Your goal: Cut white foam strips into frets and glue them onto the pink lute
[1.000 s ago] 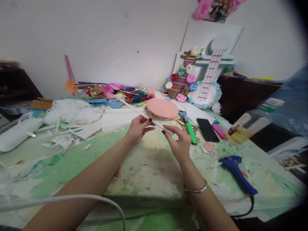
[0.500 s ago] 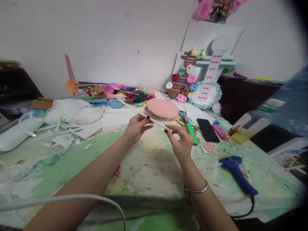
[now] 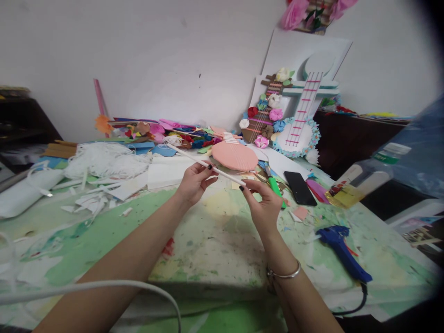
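Observation:
A thin white stick, perhaps rolled paper (image 3: 229,176), is held slantwise above the table between both hands. My left hand (image 3: 197,183) pinches it near its middle, thumb on top. At its lower right end, my right hand (image 3: 262,200) grips it between thumb and fingers. Just behind the hands lies a pink paper instrument body with white strings (image 3: 234,156). A green-handled utility knife (image 3: 275,187) is beside my right hand, with a black phone (image 3: 300,188) farther right.
A blue glue gun (image 3: 345,252) lies at the right, its cord trailing off the front. White paper scraps (image 3: 93,201) and shredded paper (image 3: 104,159) cover the left side. Decorated model instruments (image 3: 298,134) lean on the wall. A bottle (image 3: 367,175) stands far right. A white cable (image 3: 104,284) crosses the lower left.
The white stick and my left hand have shifted slightly left, while my right hand has moved slightly right along the stick's lower end. Everything else looks the same.

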